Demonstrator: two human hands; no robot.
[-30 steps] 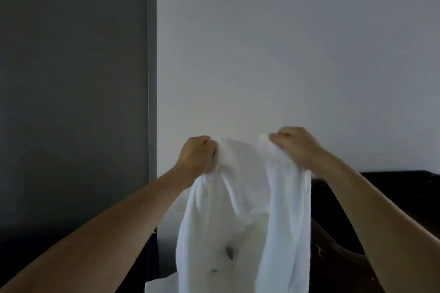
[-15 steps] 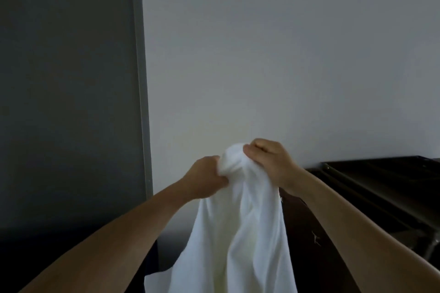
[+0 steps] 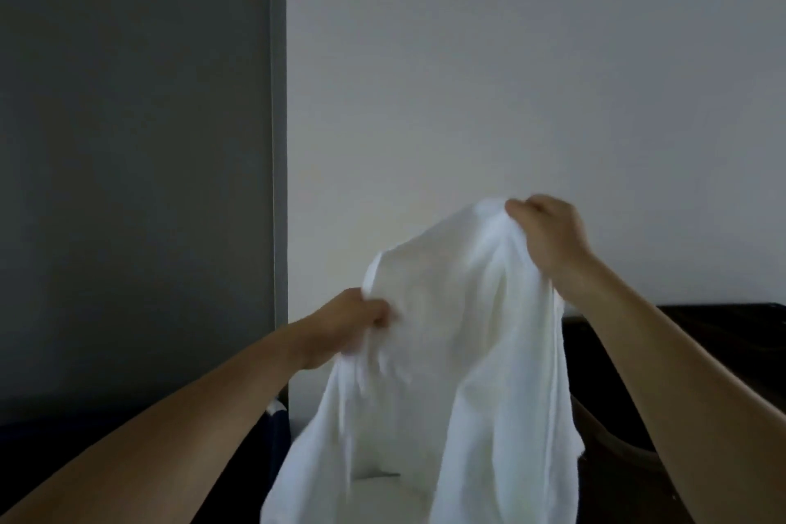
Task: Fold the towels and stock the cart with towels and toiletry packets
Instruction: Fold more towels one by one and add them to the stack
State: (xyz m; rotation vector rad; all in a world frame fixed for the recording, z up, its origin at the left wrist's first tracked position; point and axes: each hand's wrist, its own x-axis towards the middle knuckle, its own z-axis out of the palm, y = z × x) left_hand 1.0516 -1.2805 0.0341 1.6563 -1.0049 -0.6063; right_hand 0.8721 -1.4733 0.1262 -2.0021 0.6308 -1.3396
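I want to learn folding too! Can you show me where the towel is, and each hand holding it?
towel (image 3: 459,345): head view, on the cloth's middle, hanging between the hands.
left hand (image 3: 353,323): head view, on its back, gripping the lower edge.
right hand (image 3: 548,234): head view, on its back, gripping the top.

Towel (image 3: 459,353) hangs between left hand (image 3: 348,323) and right hand (image 3: 548,234).

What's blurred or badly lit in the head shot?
Head view: dim, flat light, no glare. The towel is motion-smeared, worst by the left hand. The right hand is somewhat sharper. The dark furniture at right is nearly black, with little detail.
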